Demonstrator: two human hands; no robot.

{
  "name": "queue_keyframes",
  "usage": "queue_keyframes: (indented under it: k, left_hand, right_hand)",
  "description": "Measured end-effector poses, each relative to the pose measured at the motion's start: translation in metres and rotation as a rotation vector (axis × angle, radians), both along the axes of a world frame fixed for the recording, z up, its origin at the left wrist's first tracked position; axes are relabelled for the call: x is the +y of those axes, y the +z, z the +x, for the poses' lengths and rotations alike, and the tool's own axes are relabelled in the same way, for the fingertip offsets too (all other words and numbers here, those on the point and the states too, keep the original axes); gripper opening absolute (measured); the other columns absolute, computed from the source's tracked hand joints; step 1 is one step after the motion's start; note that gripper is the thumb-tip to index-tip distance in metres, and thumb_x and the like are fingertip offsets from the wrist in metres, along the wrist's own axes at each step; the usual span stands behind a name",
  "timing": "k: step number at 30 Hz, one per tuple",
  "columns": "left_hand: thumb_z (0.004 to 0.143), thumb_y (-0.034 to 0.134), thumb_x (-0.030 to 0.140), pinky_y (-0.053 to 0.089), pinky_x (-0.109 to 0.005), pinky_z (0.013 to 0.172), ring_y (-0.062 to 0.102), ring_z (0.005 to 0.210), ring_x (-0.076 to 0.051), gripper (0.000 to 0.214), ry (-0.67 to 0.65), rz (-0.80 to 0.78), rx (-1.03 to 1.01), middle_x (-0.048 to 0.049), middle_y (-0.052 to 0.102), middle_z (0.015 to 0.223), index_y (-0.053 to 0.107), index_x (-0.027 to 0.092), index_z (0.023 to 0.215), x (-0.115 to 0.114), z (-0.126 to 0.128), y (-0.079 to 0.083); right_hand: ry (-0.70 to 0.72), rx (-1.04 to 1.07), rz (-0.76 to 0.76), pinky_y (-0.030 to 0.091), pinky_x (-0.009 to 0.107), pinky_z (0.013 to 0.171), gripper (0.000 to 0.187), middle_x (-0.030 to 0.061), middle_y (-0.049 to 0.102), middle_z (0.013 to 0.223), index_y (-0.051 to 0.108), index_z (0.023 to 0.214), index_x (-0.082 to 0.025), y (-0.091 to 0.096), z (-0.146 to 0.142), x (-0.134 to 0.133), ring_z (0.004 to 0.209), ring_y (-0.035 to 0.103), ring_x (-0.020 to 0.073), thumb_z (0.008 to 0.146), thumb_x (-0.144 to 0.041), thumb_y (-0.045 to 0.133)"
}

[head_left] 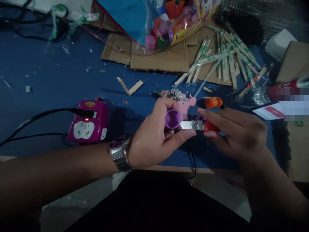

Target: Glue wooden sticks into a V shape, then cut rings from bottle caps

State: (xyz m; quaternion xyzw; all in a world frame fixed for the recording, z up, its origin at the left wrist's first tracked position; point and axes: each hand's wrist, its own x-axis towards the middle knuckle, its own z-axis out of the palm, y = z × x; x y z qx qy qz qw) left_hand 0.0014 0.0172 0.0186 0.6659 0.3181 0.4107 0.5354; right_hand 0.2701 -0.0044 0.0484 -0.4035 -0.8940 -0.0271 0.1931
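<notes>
Blue table (45, 83), purple outlet box (104, 116), flattened cardboard (159, 59), bent stick (135, 88)

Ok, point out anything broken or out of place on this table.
A stick near the cardboard forms a sharp V, seemingly snapped, unlike the straight ones in the pile. Pale scraps also litter the table.

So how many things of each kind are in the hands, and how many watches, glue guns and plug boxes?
Purple cup, left hand: 1
Red-handled cutter, right hand: 1
Wristwatch: 1
Pink glue gun: 1
Magenta outlet box: 1
Total: 5
</notes>
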Motion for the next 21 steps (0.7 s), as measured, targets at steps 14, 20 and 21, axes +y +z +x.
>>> queue_keyframes:
  k: [14,20,21]
  left_hand:
    - [0.094,0.079,0.034,0.039,-0.027,0.052,0.05,0.053,-0.009,0.04,0.041,0.062,0.074,0.0043,0.056,0.081,0.048,0.022,0.117,0.0027,0.0006,0.0047]
    - [0.093,0.08,0.033,0.04,-0.028,0.052,0.052,0.056,-0.011,0.04,0.059,0.13,0.119,0.0028,0.057,0.081,0.052,0.021,0.118,0.006,-0.0009,0.0019]
    - [0.093,0.08,0.033,0.04,-0.028,0.051,0.052,0.055,-0.011,0.039,0.056,0.142,0.116,0.0027,0.057,0.081,0.052,0.021,0.117,0.0064,-0.0008,0.0017]
  right_hand:
    - [-0.038,-0.025,0.061,0.05,0.037,0.068,0.055,0.0086,0.072,0.089,0.062,0.153,-0.018,0.0015,-0.008,-0.0041,0.078,0.068,0.0253,0.102,-0.038,0.069]
    - [-0.051,-0.032,0.047,0.05,0.037,0.068,0.051,0.0096,0.076,0.095,0.064,0.15,-0.018,0.0022,-0.0094,-0.0055,0.081,0.071,0.0256,0.103,-0.039,0.068]
    - [-0.052,-0.036,0.047,0.05,0.037,0.068,0.051,0.0097,0.076,0.095,0.064,0.149,-0.017,0.0026,-0.0096,-0.0057,0.081,0.071,0.0255,0.103,-0.039,0.068]
